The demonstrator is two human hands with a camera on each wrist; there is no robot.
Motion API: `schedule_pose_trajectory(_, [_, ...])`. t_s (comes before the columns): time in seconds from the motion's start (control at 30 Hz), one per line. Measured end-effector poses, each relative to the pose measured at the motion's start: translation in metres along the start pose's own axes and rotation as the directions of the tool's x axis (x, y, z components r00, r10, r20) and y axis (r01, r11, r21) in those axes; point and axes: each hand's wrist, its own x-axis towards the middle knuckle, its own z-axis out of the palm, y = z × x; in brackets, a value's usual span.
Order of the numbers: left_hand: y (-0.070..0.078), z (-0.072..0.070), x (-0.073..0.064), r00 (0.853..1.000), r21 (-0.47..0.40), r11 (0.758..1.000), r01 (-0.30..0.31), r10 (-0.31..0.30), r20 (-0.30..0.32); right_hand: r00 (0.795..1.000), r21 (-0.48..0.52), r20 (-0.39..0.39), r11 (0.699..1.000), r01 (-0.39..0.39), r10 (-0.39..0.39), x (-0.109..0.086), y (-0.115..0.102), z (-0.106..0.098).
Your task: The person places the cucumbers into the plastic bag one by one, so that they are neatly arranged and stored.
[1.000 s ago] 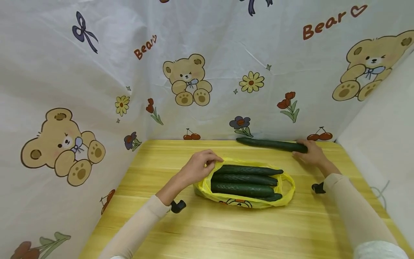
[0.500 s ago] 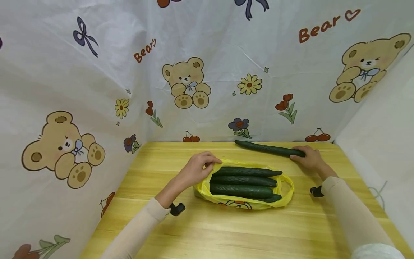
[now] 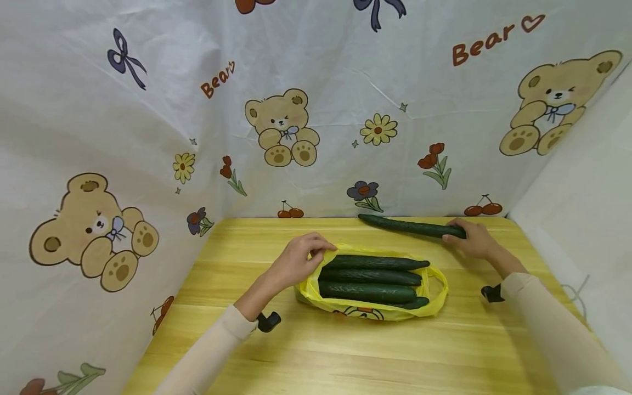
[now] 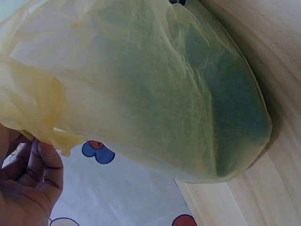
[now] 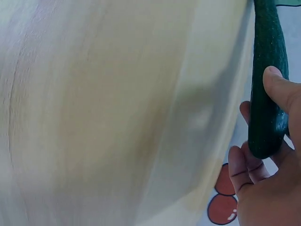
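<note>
My left hand [image 3: 298, 259] pinches the left rim of a yellow plastic bag [image 3: 321, 306] and holds it up. Several dark green cucumbers [image 3: 365, 292] lie side by side inside, showing through the bag's mouth. In the left wrist view, the fingers [image 4: 51, 165] grip the edge of the thin bag [image 4: 141, 103], with green shapes visible through it. Behind the bag, another cucumber [image 3: 405, 226] extends along the back of the table. My right hand [image 3: 474, 240] grips its right end. The right wrist view has the thumb on one side of this cucumber [image 5: 264, 113] and fingers curled round the other.
The wooden table [image 3: 316, 356] meets a bear-printed cloth [image 3: 340, 181] at its back edge. More of that cloth rises at the left, and a plain white surface [image 3: 582, 181] at the right. A bag handle loop [image 3: 441, 285] stands at the bag's right end.
The right end of the held cucumber has come slightly forward and left with my right hand. My left hand keeps its hold on the bag. The head view has shifted slightly.
</note>
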Motion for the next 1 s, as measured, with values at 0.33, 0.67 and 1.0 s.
schedule_pose_trajectory(0.33, [0.001, -0.001, 0.0, 1.0, -0.012, 1.0, -0.017, 0.017, -0.011, 0.998, 0.05, -0.057, 0.999, 0.013, -0.01, -0.018, -0.012, -0.017])
schedule_pose_trajectory(0.67, [0.001, 0.002, -0.001, 1.0, -0.012, 1.0, -0.019, 0.018, -0.02, 0.993, 0.064, -0.115, 0.998, 0.03, -0.023, -0.041, -0.012, -0.028])
schedule_pose_trajectory(1.0, [0.003, 0.001, -0.003, 0.999, -0.01, 1.0, -0.019, 0.018, -0.037, 0.99, 0.068, -0.139, 0.997, 0.029, -0.019, -0.058, -0.013, -0.042])
